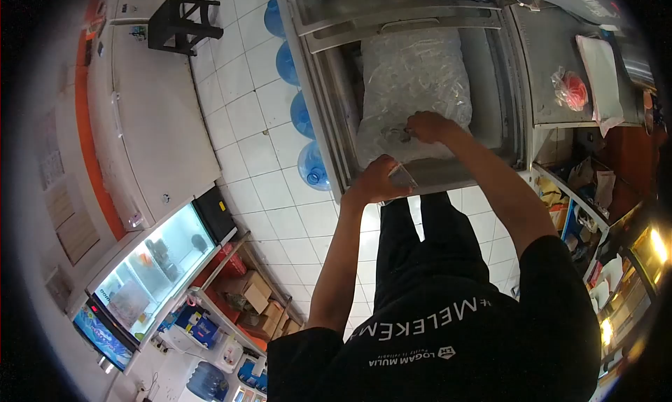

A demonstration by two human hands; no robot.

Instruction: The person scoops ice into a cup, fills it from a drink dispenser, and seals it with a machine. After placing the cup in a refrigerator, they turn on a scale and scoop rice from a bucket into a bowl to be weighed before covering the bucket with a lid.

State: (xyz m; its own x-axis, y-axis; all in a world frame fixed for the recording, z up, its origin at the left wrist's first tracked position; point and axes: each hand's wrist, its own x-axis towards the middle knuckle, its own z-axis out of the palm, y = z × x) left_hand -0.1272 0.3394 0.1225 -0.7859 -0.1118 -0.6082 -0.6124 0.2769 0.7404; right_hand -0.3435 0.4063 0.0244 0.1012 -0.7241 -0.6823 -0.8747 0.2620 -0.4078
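Observation:
My left hand (376,181) is wrapped around a clear cup (403,178) at the near edge of an open metal chest (495,94). Inside the chest lies a large clear plastic bag of ice (414,69). Over the near end of that bag is my right hand (428,127), its fingers closed. Beside its fingertips shows a small shiny, greyish utensil (397,133), perhaps a scoop; its exact kind cannot be made out.
Several blue water gallons (311,165) line the chest's left side on white tiles. A black stool (183,27) stands farther left, near a white freezer (157,101). On the right-hand counter (549,48) lies a red item in plastic (570,90).

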